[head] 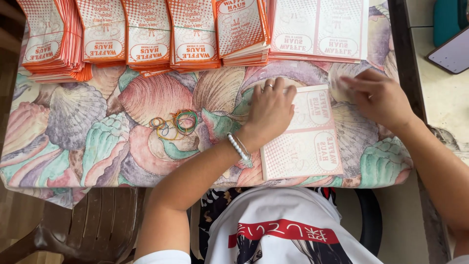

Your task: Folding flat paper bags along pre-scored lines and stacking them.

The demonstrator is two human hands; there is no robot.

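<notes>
A flat pale pink-and-white paper sleeve (308, 146) lies on the shell-patterned tablecloth (88, 127) near the front edge. My left hand (268, 110) presses flat on its upper left part, fingers together, a ring on one finger and a bead bracelet on the wrist. My right hand (378, 98) rests at the sleeve's upper right corner, fingertips on the cloth or the paper's edge; it is blurred.
Stacks of orange-and-white paper sleeves (146, 34) line the back of the table, with a pale pink stack (317, 29) at the right. Several coloured rubber bands (176, 123) lie left of my hands. A phone (452, 51) sits on the counter at right; a brown plastic chair (97, 230) stands below left.
</notes>
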